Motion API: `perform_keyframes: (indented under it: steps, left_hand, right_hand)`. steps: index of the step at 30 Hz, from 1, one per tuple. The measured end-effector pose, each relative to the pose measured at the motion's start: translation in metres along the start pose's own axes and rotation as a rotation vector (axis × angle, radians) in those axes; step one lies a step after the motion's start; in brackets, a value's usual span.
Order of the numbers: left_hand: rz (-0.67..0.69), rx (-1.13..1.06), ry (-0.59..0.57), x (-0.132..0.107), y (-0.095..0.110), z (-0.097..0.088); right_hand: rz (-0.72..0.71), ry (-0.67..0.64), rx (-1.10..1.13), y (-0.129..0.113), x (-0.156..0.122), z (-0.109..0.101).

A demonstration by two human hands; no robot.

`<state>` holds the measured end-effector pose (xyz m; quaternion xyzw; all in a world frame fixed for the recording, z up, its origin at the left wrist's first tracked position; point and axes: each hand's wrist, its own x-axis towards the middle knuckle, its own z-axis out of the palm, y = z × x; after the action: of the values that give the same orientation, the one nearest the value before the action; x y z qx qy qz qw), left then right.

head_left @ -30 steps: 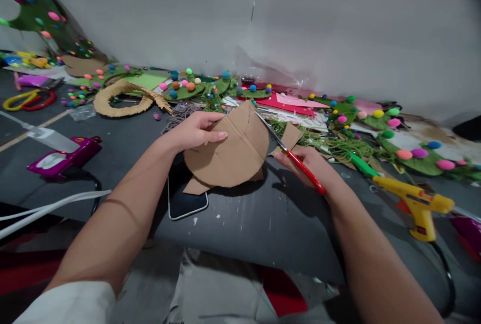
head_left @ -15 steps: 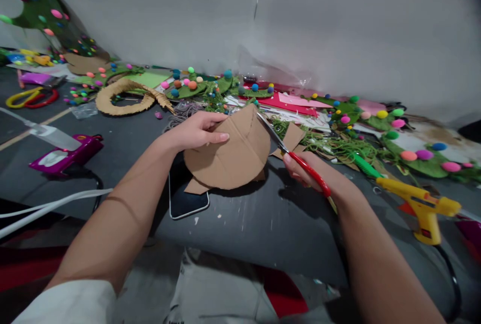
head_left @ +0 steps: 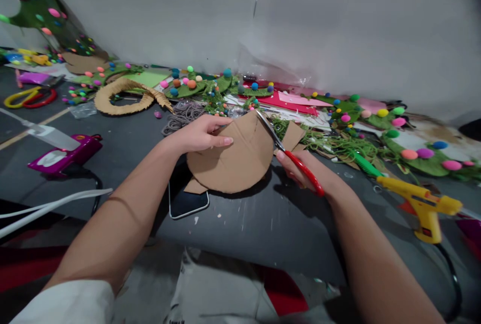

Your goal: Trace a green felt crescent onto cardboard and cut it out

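Observation:
My left hand [head_left: 206, 134] pinches the upper left edge of a rounded piece of brown cardboard [head_left: 233, 163], thumb on top and fingers behind. The cardboard has a blunt peak at its top and faint crease lines. In my right hand [head_left: 296, 166] are scissors [head_left: 300, 163] with red handles. Their metal blades lie at the cardboard's upper right edge, close to the peak; whether the edge sits between them I cannot tell. Beneath the cardboard, partly hidden, are a phone [head_left: 188, 204] and a cardboard scrap [head_left: 196, 186].
A yellow glue gun [head_left: 423, 201] lies at right, a purple glue gun [head_left: 67, 153] at left. Behind are a cardboard ring [head_left: 103, 101], green yarn [head_left: 338, 143], grey cord [head_left: 182, 117] and green felt pieces with pom-poms [head_left: 424, 161]. Red-and-yellow-handled scissors [head_left: 32, 97] rest far left.
The cardboard has shifted slightly down and right and turned a little, my left hand moving with it. The scissors and my right hand have moved slightly left, their blades still at its upper right edge.

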<state>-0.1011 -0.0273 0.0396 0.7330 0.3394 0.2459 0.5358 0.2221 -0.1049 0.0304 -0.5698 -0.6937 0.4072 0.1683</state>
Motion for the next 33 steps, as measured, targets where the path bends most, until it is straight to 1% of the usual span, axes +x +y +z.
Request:
perform_keyframes:
  steps: [7,14,20,23,27,30,33]
  left_hand:
    - [-0.025,-0.012,-0.005,-0.001,0.001,0.001]
    - [-0.036,-0.057,0.018,-0.003,0.009,0.002]
    - [-0.033,-0.087,0.035,-0.006,0.018,0.003]
    - [-0.028,-0.085,0.032,-0.007,0.018,0.002]
    - [-0.035,-0.062,0.023,-0.005,0.014,0.0]
    - [-0.024,-0.064,0.093,-0.004,0.011,-0.001]
    - [0.003,-0.095,0.197,-0.003,0.008,-0.003]
  right_hand:
    - [0.052,0.042,-0.052,-0.003,0.004,0.001]
    - [-0.017,0.098,-0.044,-0.003,0.003,-0.001]
    - [-0.053,0.144,-0.03,-0.001,0.004,0.001]
    - [-0.031,0.129,-0.014,0.0,0.005,0.0]
    - [-0.038,0.047,0.021,0.006,0.005,-0.007]
    - [-0.022,0.021,0.048,0.008,0.003,-0.012]
    - [0.019,0.092,0.166,0.004,0.002,-0.014]
